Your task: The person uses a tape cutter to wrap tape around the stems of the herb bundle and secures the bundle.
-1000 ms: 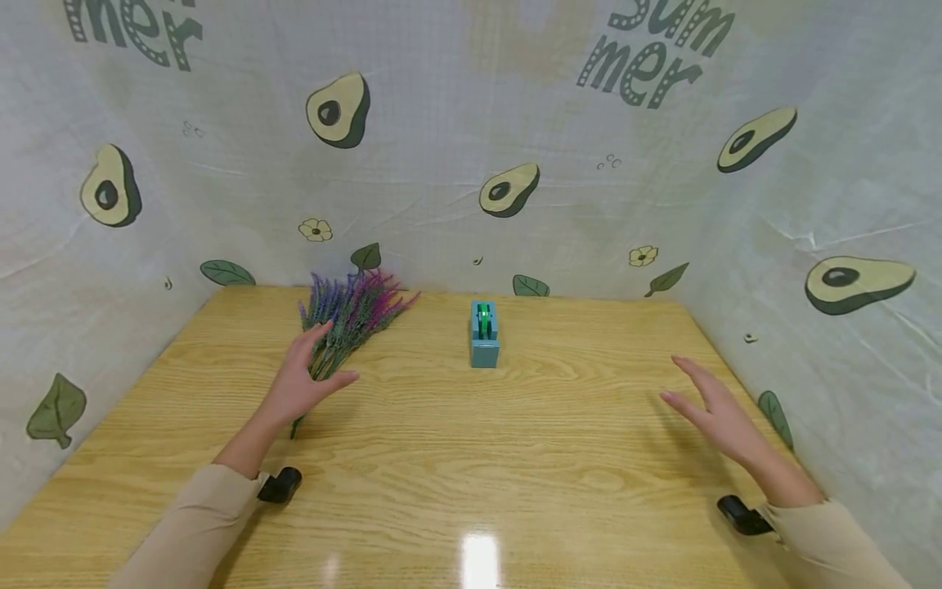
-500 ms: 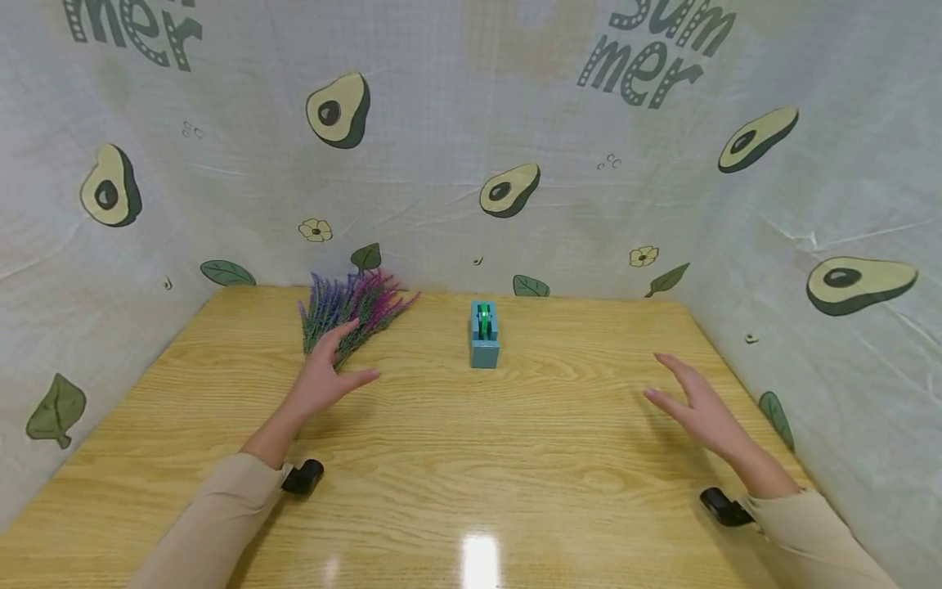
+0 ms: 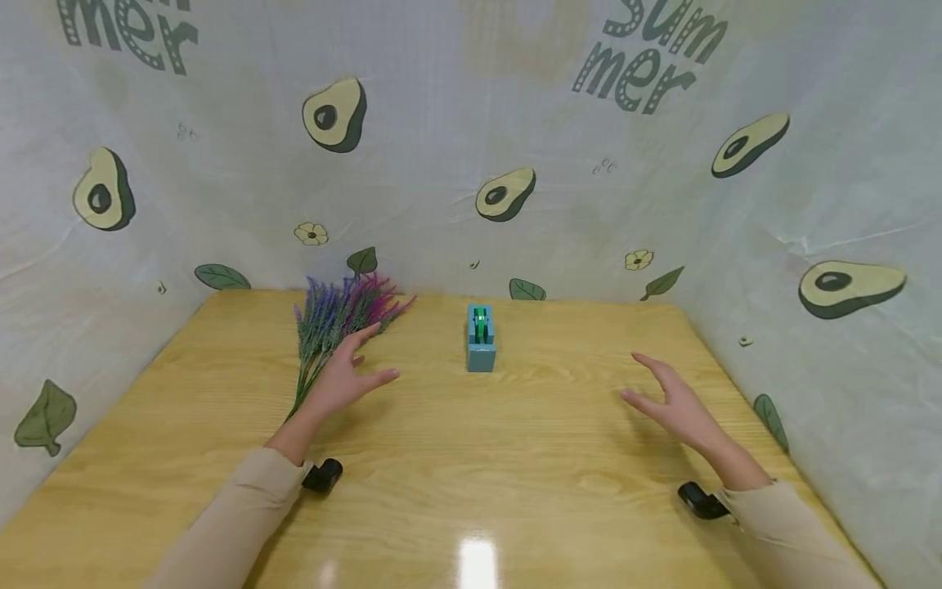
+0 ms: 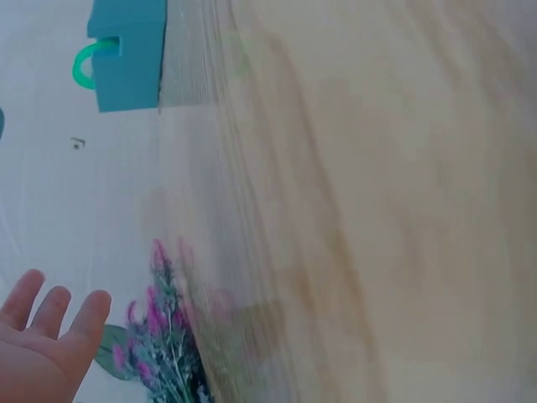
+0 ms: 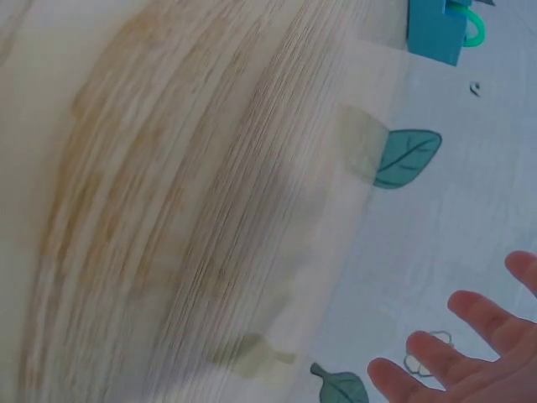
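Observation:
A blue tape dispenser (image 3: pixel 482 358) with a green roll of tape (image 3: pixel 480 324) stands at the back middle of the table. To its left lies a bunch of artificial lavender (image 3: pixel 324 319), purple and pink at the tips. My left hand (image 3: pixel 342 384) hovers over the table with thumb and fingers spread, overlapping the stems in the head view; it holds nothing. Out on the right, my right hand (image 3: pixel 680 405) is also spread and holds nothing. In the left wrist view the dispenser (image 4: pixel 130 59) and the flowers (image 4: pixel 168 344) both show beyond the fingers.
The glossy wooden table (image 3: pixel 552 458) meets a pale cloth backdrop (image 3: pixel 419 164) printed with avocados and leaves at its back and sides. A black camera (image 3: pixel 322 476) sits on the left wrist and another black camera (image 3: pixel 702 501) on the right.
Both hands have moved inward toward the tape dispenser, the left one going right past the lavender stems, the right one going left. The head view has shifted slightly. The dispenser and flowers stay in place.

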A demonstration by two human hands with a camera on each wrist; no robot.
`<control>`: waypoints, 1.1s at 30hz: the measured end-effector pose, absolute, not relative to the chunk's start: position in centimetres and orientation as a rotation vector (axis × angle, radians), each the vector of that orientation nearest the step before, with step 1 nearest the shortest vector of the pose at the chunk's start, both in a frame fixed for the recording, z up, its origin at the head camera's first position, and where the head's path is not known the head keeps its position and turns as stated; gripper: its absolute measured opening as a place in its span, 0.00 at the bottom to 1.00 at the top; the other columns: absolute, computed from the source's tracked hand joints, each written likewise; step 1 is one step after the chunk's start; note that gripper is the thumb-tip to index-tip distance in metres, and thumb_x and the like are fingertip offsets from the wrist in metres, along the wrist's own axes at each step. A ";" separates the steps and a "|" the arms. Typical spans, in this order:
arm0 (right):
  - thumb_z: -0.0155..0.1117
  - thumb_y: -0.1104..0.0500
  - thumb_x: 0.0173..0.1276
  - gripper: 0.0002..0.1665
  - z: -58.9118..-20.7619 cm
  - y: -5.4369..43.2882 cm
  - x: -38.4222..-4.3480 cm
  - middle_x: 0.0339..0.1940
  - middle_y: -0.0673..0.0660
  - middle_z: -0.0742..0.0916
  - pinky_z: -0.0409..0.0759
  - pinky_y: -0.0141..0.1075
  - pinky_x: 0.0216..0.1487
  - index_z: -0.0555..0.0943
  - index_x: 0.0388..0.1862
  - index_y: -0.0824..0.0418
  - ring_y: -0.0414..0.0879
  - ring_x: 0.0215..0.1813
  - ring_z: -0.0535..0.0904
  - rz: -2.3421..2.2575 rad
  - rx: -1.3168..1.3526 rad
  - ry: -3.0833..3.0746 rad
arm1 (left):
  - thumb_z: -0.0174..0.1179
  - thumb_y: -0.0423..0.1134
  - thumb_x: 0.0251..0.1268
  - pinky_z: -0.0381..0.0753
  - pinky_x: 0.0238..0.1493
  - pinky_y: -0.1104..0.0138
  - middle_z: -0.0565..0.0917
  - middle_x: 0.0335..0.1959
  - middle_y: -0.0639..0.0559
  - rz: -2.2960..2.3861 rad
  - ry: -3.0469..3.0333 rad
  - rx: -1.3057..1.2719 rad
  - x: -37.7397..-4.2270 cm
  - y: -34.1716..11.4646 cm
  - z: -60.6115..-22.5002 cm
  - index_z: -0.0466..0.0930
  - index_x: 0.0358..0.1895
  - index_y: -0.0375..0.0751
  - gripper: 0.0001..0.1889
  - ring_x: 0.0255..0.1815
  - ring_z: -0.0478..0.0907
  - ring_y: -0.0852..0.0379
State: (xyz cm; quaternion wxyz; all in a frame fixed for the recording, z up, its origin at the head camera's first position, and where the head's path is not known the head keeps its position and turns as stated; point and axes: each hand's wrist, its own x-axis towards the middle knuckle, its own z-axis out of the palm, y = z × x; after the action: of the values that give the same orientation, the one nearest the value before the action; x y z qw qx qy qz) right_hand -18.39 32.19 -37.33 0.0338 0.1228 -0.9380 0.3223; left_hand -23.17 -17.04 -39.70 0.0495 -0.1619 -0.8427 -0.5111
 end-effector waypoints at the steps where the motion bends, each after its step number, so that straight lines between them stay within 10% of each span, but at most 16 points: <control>1: 0.61 0.48 0.67 0.44 -37.4 32.0 -18.4 0.69 0.72 0.58 0.55 0.66 0.58 0.53 0.73 0.64 0.70 0.68 0.51 0.989 0.379 -2.881 | 0.68 0.46 0.55 0.59 0.63 0.47 0.56 0.69 0.40 -1.568 -2.561 -0.496 -23.2 -16.9 -39.7 0.54 0.72 0.42 0.43 0.69 0.50 0.40; 33: 0.61 0.53 0.67 0.35 -38.6 26.5 -22.5 0.66 0.67 0.67 0.58 0.60 0.62 0.63 0.68 0.67 0.65 0.66 0.59 1.210 0.549 -2.824 | 0.65 0.46 0.58 0.69 0.58 0.51 0.68 0.63 0.43 -1.833 -2.619 -0.404 -26.4 -12.1 -40.4 0.68 0.64 0.42 0.31 0.65 0.63 0.46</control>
State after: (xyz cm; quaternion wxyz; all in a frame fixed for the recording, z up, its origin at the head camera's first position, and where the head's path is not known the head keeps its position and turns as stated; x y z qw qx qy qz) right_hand -22.47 26.47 -38.61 0.0103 0.1758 -0.9048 0.3877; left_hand -26.36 -12.07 -40.35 -0.0402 -0.1254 -0.8122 -0.5684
